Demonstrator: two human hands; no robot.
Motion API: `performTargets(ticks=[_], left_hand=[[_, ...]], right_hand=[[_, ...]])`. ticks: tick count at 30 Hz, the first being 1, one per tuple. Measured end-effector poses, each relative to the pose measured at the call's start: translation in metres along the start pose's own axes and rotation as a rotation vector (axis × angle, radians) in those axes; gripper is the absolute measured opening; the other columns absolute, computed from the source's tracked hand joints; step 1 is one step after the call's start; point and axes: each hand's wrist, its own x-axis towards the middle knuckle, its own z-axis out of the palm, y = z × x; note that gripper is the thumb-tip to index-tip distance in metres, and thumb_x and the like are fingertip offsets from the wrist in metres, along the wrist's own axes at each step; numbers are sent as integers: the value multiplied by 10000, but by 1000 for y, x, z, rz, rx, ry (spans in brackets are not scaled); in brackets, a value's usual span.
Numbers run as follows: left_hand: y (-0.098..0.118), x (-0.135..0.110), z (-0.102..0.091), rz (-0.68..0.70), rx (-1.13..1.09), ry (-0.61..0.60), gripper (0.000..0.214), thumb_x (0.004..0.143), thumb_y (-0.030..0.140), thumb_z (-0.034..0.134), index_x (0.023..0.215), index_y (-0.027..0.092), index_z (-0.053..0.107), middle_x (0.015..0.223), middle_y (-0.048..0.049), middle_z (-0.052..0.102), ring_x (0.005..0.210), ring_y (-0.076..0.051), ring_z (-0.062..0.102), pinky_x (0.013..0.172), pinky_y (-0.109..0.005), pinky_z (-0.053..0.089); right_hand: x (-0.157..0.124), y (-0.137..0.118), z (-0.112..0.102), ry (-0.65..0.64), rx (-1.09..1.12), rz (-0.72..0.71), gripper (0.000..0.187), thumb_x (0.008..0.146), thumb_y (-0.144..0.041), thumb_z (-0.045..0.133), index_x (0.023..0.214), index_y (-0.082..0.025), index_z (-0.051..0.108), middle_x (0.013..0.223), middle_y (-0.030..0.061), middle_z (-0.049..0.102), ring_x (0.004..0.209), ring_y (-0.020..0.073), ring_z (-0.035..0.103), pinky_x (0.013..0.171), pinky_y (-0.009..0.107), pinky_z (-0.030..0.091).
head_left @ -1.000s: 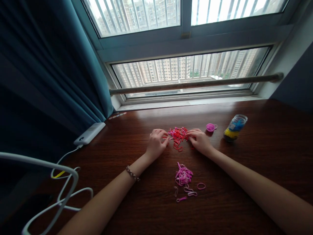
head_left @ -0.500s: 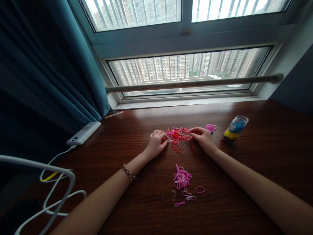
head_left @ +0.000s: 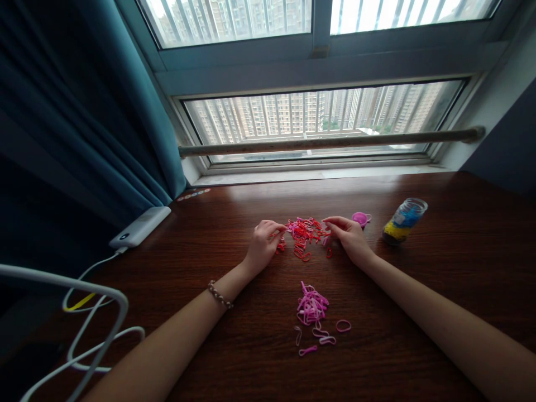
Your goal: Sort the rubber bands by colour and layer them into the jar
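Note:
A mixed pile of red and pink rubber bands (head_left: 304, 230) lies on the dark wooden table, between my two hands. At its left edge is my left hand (head_left: 263, 241), thumb and forefinger brought together in a pinch; a few red bands lie under these fingers. My right hand (head_left: 350, 239) reaches in from the other side, its fingertips pinched at the pile's right edge near some pink bands. What either pinch holds is too small to make out. Closer to me lies a separate heap of pink rubber bands (head_left: 312, 306), with several loose ones around it, including a pink loop (head_left: 343, 325).
To the right stands a clear jar (head_left: 404, 221) with blue and yellow contents. A small purple-pink cup-like piece (head_left: 359, 219) lies behind my right hand. At left are a white power bank (head_left: 140, 227), white cables (head_left: 121, 304) and a blue curtain (head_left: 146, 139).
My left hand has shifted slightly left and back from the pile, its fingers rising to the upper left edge and uncovering red bands below. My right hand has barely moved.

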Motion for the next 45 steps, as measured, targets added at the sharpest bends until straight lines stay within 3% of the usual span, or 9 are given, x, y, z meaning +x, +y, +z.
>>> performTargets(ticks=[9, 15, 17, 21, 24, 33, 37, 40, 45], left_hand=[[5, -4, 0, -12, -130, -6, 101, 778, 255, 567, 794, 186, 639, 819, -49, 595, 807, -165, 568, 744, -296, 472], [4, -3, 1, -66, -179, 17, 148, 801, 296, 536, 796, 176, 622, 797, -42, 597, 746, -149, 576, 684, -268, 476], [3, -3, 0, -76, -192, 21, 157, 811, 299, 522, 794, 169, 608, 792, -42, 593, 730, -143, 573, 672, -261, 472], [12, -5, -1, 13, -186, -29, 162, 825, 283, 500, 748, 170, 587, 749, -43, 592, 743, -148, 559, 709, -280, 461], [28, -9, -2, 200, -175, -112, 143, 831, 260, 489, 756, 178, 580, 762, -47, 620, 796, -158, 557, 788, -317, 440], [52, -17, -7, 566, -62, -379, 124, 822, 282, 502, 799, 211, 601, 894, -28, 654, 975, -176, 527, 906, -344, 358], [29, -8, -8, 325, -31, -138, 171, 841, 238, 445, 826, 203, 611, 906, -48, 643, 962, -181, 525, 901, -360, 370], [4, 0, -7, 8, 93, 37, 99, 786, 217, 519, 800, 191, 613, 891, -53, 627, 928, -198, 510, 861, -374, 387], [-16, 4, -1, -189, 163, -87, 70, 688, 235, 620, 753, 215, 636, 889, -31, 621, 931, -221, 489, 834, -382, 380]], right_hand=[[2, -17, -5, -54, -9, -18, 270, 711, -380, 626, 811, -131, 656, 678, 25, 624, 588, 104, 534, 537, 212, 419], [-11, -58, -3, -1021, -179, 184, 256, 639, -329, 688, 811, -140, 701, 689, 25, 667, 572, 115, 566, 519, 204, 421], [-10, -52, -1, -977, -236, 144, 292, 672, -346, 655, 884, -149, 693, 672, 18, 664, 539, 112, 562, 488, 202, 414], [-2, -24, -4, -393, -530, -155, 181, 714, -301, 616, 763, -150, 703, 663, 36, 661, 581, 137, 571, 537, 229, 420], [4, -10, -10, -206, -753, -266, 105, 686, -252, 637, 713, -175, 703, 680, 38, 658, 608, 152, 572, 560, 244, 422], [6, -3, -12, -229, -616, -155, 118, 667, -234, 649, 750, -162, 692, 675, 36, 671, 612, 161, 600, 575, 254, 464], [2, -20, -6, -321, -316, -26, 212, 649, -300, 669, 779, -133, 676, 745, 61, 681, 675, 171, 624, 608, 266, 485], [-8, -37, 4, -593, -151, 102, 272, 638, -346, 681, 798, -127, 667, 740, 54, 679, 666, 160, 627, 613, 259, 487], [-22, -42, 16, -896, -251, 26, 230, 666, -346, 667, 771, -142, 684, 712, 26, 671, 650, 142, 606, 579, 214, 454]])
